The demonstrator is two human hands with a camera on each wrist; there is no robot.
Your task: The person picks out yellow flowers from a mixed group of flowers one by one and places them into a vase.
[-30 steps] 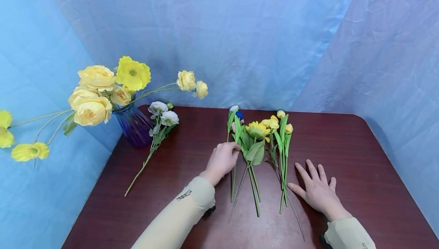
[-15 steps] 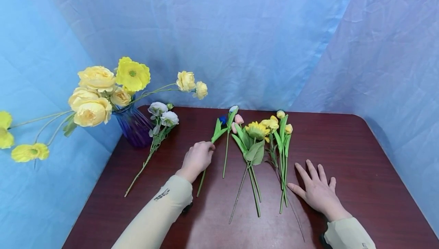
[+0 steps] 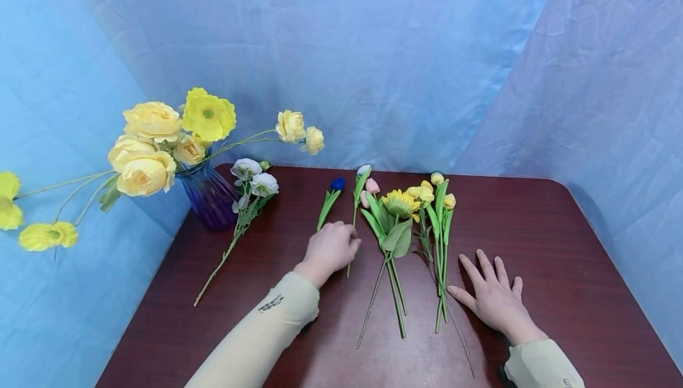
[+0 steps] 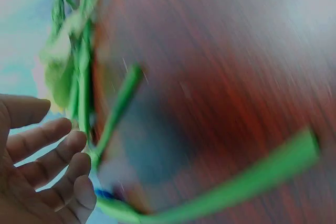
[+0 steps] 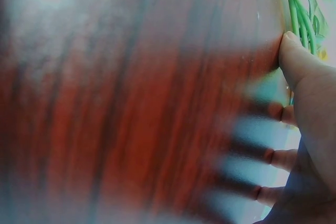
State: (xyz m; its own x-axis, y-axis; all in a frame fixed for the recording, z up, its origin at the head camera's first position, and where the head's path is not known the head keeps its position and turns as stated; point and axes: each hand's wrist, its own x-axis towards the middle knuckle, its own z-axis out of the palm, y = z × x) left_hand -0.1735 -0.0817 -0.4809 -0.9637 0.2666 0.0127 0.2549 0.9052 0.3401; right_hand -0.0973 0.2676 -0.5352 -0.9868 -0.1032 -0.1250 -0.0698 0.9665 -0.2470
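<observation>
The left hand [image 3: 329,248] curls over the blue-budded stem [image 3: 329,199] and its neighbour on the worktop [image 3: 533,239]; whether its grip has either, I cannot tell. The right hand [image 3: 493,299] lies flat, fingers spread, beside the yellow bunch [image 3: 421,216]. A purple vase [image 3: 209,195] and white sprig [image 3: 248,189] stand leftward.

1 purple vase [image 3: 210,197] w/ yellow blooms. 1 white-flower sprig [image 3: 241,213] lying on counter [image 3: 560,245]. 1 blue-bud stem [image 3: 331,198], 1 white-bud stem [image 3: 358,189], 1 sunflower [image 3: 400,203]. 2 hands: left grip [image 3: 329,248], right grip [image 3: 493,299].
</observation>
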